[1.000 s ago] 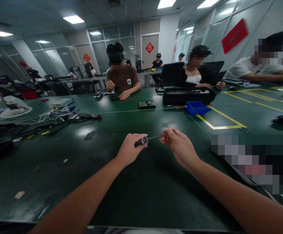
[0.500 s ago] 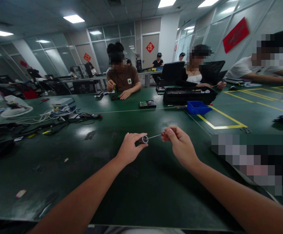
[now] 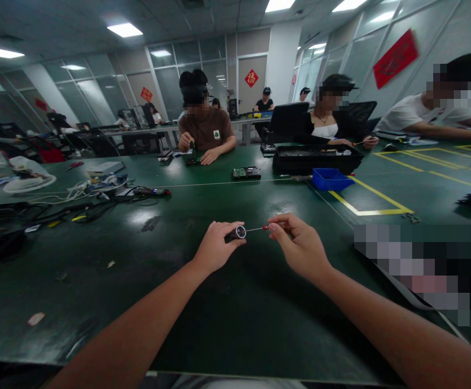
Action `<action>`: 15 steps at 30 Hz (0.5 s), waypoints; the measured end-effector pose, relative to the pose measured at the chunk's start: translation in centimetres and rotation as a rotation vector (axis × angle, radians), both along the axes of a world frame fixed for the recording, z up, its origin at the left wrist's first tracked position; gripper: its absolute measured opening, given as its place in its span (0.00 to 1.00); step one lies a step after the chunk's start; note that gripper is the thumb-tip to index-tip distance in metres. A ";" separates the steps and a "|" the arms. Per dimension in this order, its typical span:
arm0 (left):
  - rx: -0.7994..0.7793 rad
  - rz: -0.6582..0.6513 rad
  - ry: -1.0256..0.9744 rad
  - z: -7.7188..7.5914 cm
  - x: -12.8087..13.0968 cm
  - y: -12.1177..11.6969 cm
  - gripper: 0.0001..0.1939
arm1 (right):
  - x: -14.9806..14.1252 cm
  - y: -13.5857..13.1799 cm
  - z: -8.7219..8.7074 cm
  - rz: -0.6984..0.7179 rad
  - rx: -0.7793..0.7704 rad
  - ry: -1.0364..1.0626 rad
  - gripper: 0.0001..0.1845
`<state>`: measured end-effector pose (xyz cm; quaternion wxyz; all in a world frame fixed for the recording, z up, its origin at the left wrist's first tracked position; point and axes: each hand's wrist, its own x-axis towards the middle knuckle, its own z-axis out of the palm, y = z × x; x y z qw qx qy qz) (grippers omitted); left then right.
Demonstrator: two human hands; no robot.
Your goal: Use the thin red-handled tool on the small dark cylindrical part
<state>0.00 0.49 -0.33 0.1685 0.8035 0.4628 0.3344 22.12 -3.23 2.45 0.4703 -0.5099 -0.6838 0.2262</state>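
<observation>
My left hand [image 3: 216, 248] is closed around a small dark cylinder with a round silver end [image 3: 240, 233], held just above the green table [image 3: 227, 302]. My right hand [image 3: 300, 243] pinches the red handle of a thin screwdriver [image 3: 264, 228]. Its metal shaft points left and its tip meets the silver end of the cylinder. Both hands hover over the middle of the table, a short gap between them.
A blue bin [image 3: 331, 179] and a long black tray [image 3: 315, 158] stand beyond, next to yellow floor-tape lines [image 3: 371, 205]. A circuit board [image 3: 246, 173] lies further back. Tangled cables [image 3: 85, 202] spread at the left. Other people sit working across the table.
My right hand has dropped slightly and rolled, its fingers now turned more over the screwdriver handle. The left hand and the cylinder have barely moved.
</observation>
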 end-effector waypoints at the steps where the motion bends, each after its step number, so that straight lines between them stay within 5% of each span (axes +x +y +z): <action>1: 0.000 -0.002 0.001 0.0 0.0 0.0 0.21 | 0.0 0.0 -0.1 0.022 0.002 0.002 0.11; 9: -0.010 -0.007 0.020 0.3 0.1 -0.2 0.21 | 0.0 0.3 0.1 -0.038 -0.089 -0.100 0.20; 15: -0.016 0.001 0.027 0.4 0.0 -0.1 0.20 | -0.1 0.3 -0.1 0.023 -0.055 -0.052 0.13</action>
